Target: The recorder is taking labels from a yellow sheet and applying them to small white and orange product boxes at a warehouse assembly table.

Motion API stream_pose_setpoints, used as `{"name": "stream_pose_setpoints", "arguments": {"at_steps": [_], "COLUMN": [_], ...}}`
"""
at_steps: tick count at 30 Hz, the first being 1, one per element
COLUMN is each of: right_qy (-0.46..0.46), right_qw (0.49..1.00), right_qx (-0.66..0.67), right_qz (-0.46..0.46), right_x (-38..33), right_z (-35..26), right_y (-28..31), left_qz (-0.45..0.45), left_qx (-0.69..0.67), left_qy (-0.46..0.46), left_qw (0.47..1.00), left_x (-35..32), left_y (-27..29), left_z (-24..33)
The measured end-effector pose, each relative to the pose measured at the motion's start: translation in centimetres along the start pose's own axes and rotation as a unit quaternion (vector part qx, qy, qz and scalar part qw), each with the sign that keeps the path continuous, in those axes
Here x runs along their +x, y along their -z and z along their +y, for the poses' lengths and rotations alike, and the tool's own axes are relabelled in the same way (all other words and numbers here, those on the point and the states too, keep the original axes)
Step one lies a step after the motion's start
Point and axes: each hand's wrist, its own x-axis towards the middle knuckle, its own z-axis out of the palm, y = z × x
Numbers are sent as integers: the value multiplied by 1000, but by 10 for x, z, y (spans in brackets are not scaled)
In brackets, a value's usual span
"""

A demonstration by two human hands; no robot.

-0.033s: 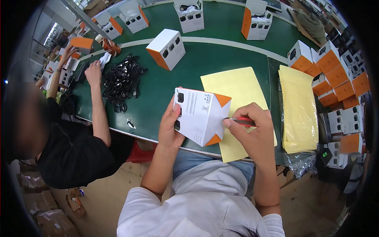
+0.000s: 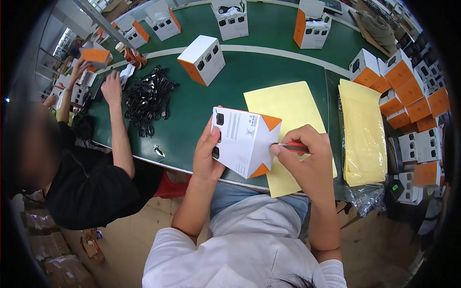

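Note:
A white and orange carton [image 2: 235, 141] is gripped along its left side by my left hand [image 2: 207, 156], thumb on the printed face and fingers behind. It is tilted over the table's near edge, with orange corner triangles showing at its right end. My right hand [image 2: 307, 153] is closed around a slim red-handled tool, seemingly a utility knife [image 2: 294, 147]. Its dark tip meets or nearly meets the white end of the carton; exact contact is hard to tell. Beneath, a yellow sheet [image 2: 293, 103] lies on the green table [image 2: 254, 65].
One closed carton [image 2: 204, 60] stands beyond my hands. A tangle of black cables [image 2: 150, 98] lies to the left, near a co-worker's hand [image 2: 112, 88]. Bagged yellow sheets [image 2: 362, 134] and stacked cartons [image 2: 408, 86] are at right. Several opened cartons [image 2: 232, 21] line the far side.
The co-worker's hands have shifted slightly, and the orange-topped box by the farther one has moved a little. My hands, the carton and the tool look nearly unmoved.

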Motion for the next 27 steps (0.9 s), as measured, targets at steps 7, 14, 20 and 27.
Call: {"name": "stream_pose_setpoints", "arguments": {"at_steps": [7,14,20,27], "right_qy": [57,86,-80,-239], "right_qw": [989,959,996,877], "right_qx": [-133,-263,41,416], "right_qz": [-11,56,-28,-17], "right_x": [1,2,-7,-48], "right_z": [-2,6,13,48], "right_y": [0,0,-3,8], "left_qz": [-10,3,-20,-75], "left_qx": [-50,-93,-57,252], "left_qy": [7,43,21,-89], "left_qw": [999,995,998,961], "left_x": [-2,-5,1,102], "left_y": [-3,0,-8,-112], "left_z": [-1,-7,-9,15]}}
